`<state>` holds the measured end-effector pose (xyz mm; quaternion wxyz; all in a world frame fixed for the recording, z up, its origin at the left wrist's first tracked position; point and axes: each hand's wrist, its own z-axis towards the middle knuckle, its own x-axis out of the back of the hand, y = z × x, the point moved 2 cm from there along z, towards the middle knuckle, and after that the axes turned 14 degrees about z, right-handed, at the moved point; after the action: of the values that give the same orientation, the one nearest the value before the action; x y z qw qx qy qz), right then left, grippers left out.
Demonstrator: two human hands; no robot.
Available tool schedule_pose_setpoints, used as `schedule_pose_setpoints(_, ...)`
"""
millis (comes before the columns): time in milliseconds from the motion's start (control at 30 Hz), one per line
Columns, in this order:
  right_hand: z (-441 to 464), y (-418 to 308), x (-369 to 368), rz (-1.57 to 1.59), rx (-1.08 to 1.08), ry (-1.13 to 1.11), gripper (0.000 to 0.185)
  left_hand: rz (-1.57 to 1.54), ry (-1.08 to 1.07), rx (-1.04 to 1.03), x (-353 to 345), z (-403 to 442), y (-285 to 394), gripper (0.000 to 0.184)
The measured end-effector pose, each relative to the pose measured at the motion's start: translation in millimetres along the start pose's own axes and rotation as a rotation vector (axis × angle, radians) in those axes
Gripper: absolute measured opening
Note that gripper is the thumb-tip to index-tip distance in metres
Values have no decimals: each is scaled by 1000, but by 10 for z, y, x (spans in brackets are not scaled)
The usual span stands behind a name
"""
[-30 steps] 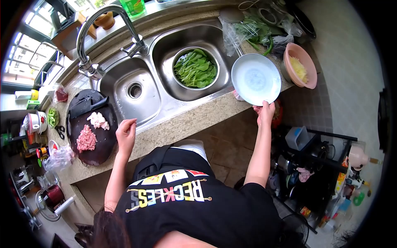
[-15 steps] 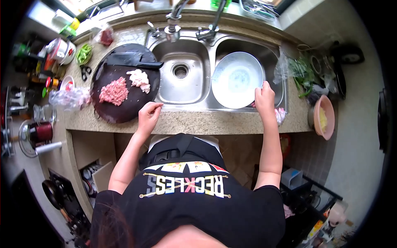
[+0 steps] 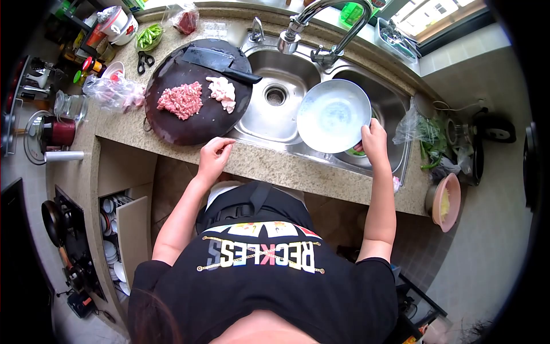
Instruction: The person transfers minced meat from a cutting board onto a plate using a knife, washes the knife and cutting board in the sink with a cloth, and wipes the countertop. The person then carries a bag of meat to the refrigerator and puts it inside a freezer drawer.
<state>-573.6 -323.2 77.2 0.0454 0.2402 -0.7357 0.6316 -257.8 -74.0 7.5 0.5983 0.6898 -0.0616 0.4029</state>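
Observation:
My right hand (image 3: 374,137) grips the rim of a pale round plate (image 3: 334,116), held over the sinks and hiding much of the right basin. A bit of green leaf (image 3: 357,150) shows below the plate. My left hand (image 3: 215,155) hovers by the counter's front edge with its fingers curled together; whether it holds anything small is hidden. Just beyond it lies a dark round board (image 3: 189,129) bearing minced meat (image 3: 180,100), pale pieces of meat (image 3: 222,93) and a cleaver (image 3: 220,64).
Left of the board are scissors (image 3: 145,61), a bowl of cut greens (image 3: 149,37) and a plastic bag (image 3: 112,92). A faucet (image 3: 289,40) rises behind the sinks. At right are bagged greens (image 3: 429,135) and a pink bowl (image 3: 446,202). A cabinet door (image 3: 132,238) stands open below.
The plate in my right hand has moved left from beside the right basin to over the sinks. The view has turned. My left hand keeps its curled shape near the board.

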Motion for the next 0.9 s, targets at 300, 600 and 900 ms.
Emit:
schedule_pose_setpoints(300, -158, 542, 26, 524, -278, -99, 21, 175, -184, -273, -257, 791, 383, 25)
schedule_pose_setpoints(600, -235, 795, 112, 723, -226, -49, 22, 611, -194, -539, -1289, 2073, 984, 56)
schedule_pose_setpoints(900, -173, 963, 285, 781, -222, 38, 25, 954, 160, -733, -2001, 2762, 1330, 54)
